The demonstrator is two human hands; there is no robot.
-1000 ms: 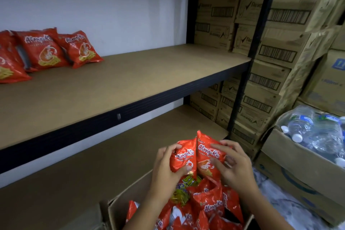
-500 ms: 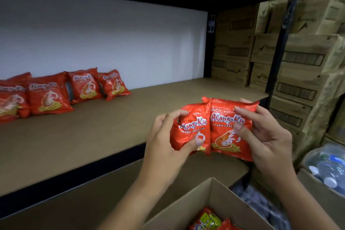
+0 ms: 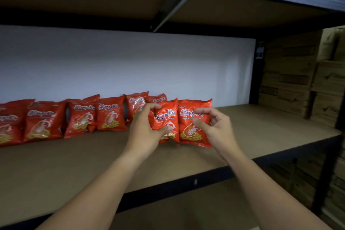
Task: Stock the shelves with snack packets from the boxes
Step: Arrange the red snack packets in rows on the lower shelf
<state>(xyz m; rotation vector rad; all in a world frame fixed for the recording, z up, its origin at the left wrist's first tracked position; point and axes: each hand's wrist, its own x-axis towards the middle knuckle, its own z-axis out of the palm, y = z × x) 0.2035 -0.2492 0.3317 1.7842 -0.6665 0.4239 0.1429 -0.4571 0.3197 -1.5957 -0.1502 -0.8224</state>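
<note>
- The left hand (image 3: 147, 129) is clamping its fingers on one snack packet (image 3: 166, 119); it is probably light, soft and crinkly.
- At 3 o'clock, the right hand (image 3: 214, 127) is pinching a second packet (image 3: 194, 123); gripping the edges seems safest.

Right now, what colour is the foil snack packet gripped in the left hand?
Red foil snack packet with white lettering, clearest in the head view.

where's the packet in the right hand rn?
Head view, centre-right: the right-hand packet is over the shelf board, pinched by the right hand, beside the left hand's packet at the row's right end.
</note>
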